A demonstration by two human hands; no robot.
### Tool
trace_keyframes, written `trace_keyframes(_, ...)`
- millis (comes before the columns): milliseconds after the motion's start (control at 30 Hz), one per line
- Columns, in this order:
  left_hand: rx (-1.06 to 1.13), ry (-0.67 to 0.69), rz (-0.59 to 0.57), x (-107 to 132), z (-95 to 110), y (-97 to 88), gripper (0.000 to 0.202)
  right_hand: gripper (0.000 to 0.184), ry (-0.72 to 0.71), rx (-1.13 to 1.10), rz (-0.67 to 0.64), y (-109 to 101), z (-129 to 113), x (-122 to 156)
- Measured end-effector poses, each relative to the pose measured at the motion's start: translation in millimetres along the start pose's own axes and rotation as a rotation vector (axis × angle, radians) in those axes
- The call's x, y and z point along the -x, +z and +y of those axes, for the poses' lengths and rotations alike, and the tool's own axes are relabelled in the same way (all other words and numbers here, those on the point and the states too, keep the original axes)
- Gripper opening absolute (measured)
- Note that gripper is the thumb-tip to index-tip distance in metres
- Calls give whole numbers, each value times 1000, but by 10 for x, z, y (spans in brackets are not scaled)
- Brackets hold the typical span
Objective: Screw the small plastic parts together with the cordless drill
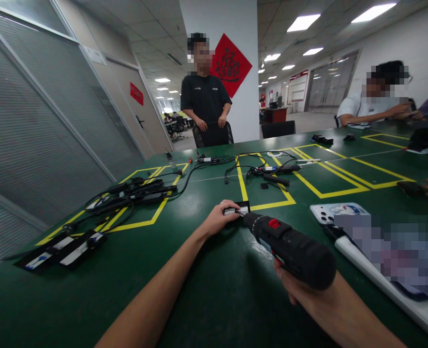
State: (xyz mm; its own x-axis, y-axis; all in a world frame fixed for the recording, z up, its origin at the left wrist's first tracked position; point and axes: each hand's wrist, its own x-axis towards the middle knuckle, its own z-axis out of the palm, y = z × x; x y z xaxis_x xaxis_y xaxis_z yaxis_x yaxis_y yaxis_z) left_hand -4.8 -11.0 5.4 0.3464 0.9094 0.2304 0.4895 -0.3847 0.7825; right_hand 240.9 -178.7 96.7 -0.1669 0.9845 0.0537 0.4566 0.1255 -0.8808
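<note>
My right hand grips a black electric screwdriver with a red switch, its tip pointing away at a small black and silver part on the green table. My left hand pinches that small part and holds it down on the table at the screwdriver's tip. Most of my right fingers are hidden under the tool's body.
Black adapters and cables lie at the left inside yellow tape lines. More tools and cables sit further back. A white phone lies at the right. One person stands behind a chair; others sit at the far right.
</note>
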Motion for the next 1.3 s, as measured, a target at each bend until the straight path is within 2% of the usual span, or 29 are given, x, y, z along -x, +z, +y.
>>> trace_keyframes(133,-1,6,6,-3,9,0,27,19,16,10,-8,4,58,-2)
trace_keyframes(300,16,1,-2,3,8,-3,27,21,49,96,-49,3,112,14)
trace_keyframes(567,9,9,3,-5,-8,-7,29,21,-7,78,2,8,67,10)
trace_keyframes(800,-17,3,3,-3,26,0,29,24,-13,44,-49,-14,70,-3)
trace_keyframes(1300,-13,-5,4,-1,61,-8,27,21,-16,60,-40,-10,43,-9)
